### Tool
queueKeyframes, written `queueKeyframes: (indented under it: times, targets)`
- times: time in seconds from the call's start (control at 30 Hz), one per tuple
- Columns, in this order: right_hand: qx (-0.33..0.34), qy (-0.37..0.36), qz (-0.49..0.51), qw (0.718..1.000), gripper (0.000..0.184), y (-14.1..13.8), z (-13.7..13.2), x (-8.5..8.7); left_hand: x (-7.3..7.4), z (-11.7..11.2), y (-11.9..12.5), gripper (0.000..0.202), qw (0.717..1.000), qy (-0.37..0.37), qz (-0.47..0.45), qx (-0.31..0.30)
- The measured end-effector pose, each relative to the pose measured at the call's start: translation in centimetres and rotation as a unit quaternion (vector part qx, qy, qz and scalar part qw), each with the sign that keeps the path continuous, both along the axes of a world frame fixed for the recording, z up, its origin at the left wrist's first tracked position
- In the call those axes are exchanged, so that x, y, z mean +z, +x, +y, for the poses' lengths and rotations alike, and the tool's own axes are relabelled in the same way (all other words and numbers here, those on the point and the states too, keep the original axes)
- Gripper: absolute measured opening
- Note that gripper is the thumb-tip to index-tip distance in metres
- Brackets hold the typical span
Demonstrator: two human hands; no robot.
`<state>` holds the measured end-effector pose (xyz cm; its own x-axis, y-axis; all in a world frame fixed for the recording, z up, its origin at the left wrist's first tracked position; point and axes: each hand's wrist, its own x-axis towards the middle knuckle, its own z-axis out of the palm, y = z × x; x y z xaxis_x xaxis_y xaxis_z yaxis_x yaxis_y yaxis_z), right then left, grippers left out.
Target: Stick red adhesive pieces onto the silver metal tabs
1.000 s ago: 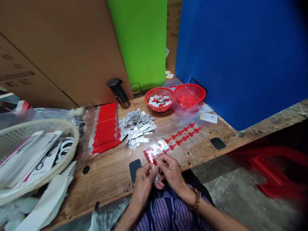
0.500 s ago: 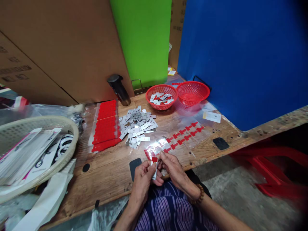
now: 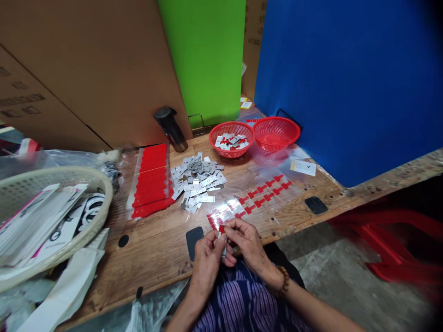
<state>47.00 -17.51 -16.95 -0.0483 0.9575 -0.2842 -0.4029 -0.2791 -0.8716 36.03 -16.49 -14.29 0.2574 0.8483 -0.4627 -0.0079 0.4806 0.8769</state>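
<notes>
Both hands meet at the near edge of the wooden table [image 3: 155,258]. My left hand [image 3: 207,256] pinches a small silver metal plate [image 3: 224,246] held upright. My right hand [image 3: 247,244] is closed on the plate's top, where a red sticker [image 3: 222,228] shows between the fingertips. Just beyond them lies a clear film with red T-shaped stickers [image 3: 263,193]. A loose pile of several metal plates [image 3: 197,182] sits further back. A sheet of red stickers [image 3: 150,182] lies left of the pile.
Two red baskets stand at the back, one [image 3: 231,138] holding plates with red stickers, the other [image 3: 275,133] with nothing showing in it. A beige basket [image 3: 51,216] of packaged cards fills the left. A dark cylinder [image 3: 171,129] leans against cardboard boxes. Black pads [image 3: 193,240] [image 3: 314,205] lie on the table.
My right hand has closed in over the top of the plate, covering most of the red sticker that showed clearly half a second ago. The left hand stays put.
</notes>
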Motion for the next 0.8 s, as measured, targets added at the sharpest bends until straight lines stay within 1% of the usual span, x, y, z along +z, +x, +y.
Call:
queueKeyframes:
  times: [0.2, 0.37, 0.47, 0.6, 0.8]
  targets:
    - [-0.021, -0.022, 0.017, 0.999, 0.026, -0.5, -0.3, -0.2, -0.1, -0.2, 0.0, 0.027, 1.0, 0.011, 0.006, -0.012]
    - [-0.045, -0.023, -0.007, 0.999, 0.027, -0.2, 0.3, -0.5, -0.4, -0.1, -0.1, 0.027, 1.0, -0.005, -0.016, -0.004]
    - [-0.03, -0.026, -0.009, 0.999, 0.032, 0.2, 0.8, -0.6, -0.4, 0.1, -0.3, 0.028, 0.999, -0.025, -0.029, -0.002]
    - [-0.013, -0.027, 0.02, 0.999, 0.04, 0.6, 1.2, -0.8, -0.4, 0.4, -0.6, 0.03, 0.998, -0.049, -0.036, -0.004]
    - [-0.004, -0.036, 0.046, 0.998, 0.049, 0.8, 1.4, -0.8, -0.5, 0.5, -0.8, 0.03, 0.999, -0.042, -0.032, -0.004]
